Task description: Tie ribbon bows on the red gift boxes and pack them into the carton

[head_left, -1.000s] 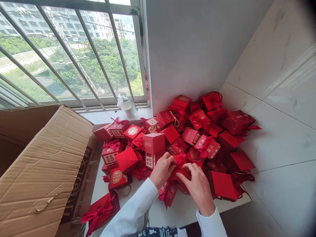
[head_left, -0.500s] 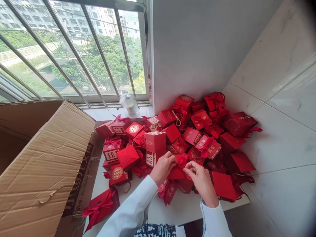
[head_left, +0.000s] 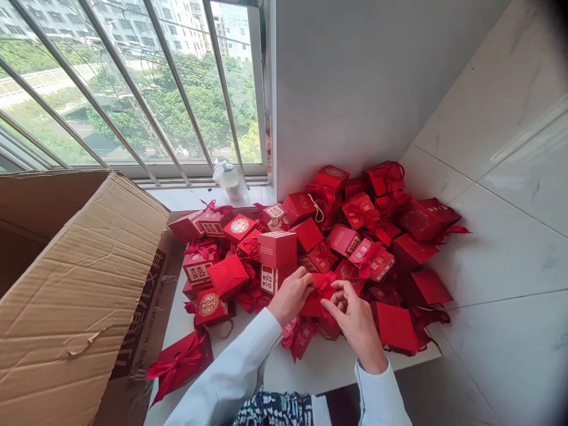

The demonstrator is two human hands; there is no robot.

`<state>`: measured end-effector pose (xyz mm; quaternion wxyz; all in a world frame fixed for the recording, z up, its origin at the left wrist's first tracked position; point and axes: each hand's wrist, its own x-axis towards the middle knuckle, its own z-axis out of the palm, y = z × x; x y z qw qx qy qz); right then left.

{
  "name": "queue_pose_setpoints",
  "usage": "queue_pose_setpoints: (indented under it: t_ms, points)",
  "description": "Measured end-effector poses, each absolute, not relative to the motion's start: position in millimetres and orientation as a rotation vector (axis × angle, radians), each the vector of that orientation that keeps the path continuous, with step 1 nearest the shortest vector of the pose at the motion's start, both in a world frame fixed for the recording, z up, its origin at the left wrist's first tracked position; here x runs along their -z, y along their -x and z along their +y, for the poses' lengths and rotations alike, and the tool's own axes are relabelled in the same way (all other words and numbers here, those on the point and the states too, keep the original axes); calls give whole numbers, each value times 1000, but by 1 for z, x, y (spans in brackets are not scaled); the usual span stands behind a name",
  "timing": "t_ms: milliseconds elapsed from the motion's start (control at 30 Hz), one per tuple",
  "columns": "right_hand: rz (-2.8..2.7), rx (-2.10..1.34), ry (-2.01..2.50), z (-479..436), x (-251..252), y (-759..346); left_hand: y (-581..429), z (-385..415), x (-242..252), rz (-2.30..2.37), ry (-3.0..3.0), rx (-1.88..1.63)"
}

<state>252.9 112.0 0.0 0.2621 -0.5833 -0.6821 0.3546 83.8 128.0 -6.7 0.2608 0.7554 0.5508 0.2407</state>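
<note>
A red gift box (head_left: 314, 305) with a red ribbon (head_left: 326, 284) tied in a bow on its top lies among the pile, between my two hands. My left hand (head_left: 290, 297) is closed at the box's left side, its fingertips pinching the ribbon. From the right, my right hand (head_left: 357, 322) has its thumb and curled fingers at the bow's right side, closed on the ribbon; the exact fingertip contact is partly hidden. Just below sits a pinkish-red box with a ribbon (head_left: 298, 340), and behind stands a taller red box (head_left: 277, 248).
Many red gift boxes (head_left: 228, 275) crowd the white tabletop (head_left: 284, 376). One beribboned box (head_left: 180, 364) lies apart at the front left. A large cardboard box (head_left: 84, 284) stands left. A bagged jar (head_left: 231, 180) is on the sill by the barred window; tiled wall (head_left: 501, 236) bounds the right.
My right hand has moved from the lower right of the box up toward the bow, its fingers more curled. My left hand keeps its place on the box. The view has shifted slightly.
</note>
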Motion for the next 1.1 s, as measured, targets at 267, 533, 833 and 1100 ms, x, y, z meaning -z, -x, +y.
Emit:
queue_pose_setpoints:
  t_ms: [267,533,833,1100]
  points:
    - [-1919,-773,1599,112,1,-238,-84,130,11,1461,-2006,-685]
    - [-1771,-1073,1659,114,-2,-259,-83,129,11,1457,-1961,-693]
    - [-1653,-1021,1638,110,8,-273,-85,129,13,1425,-1978,-682]
    - [-1764,-897,1568,103,-1,-271,-88,128,16,1451,-2002,-679]
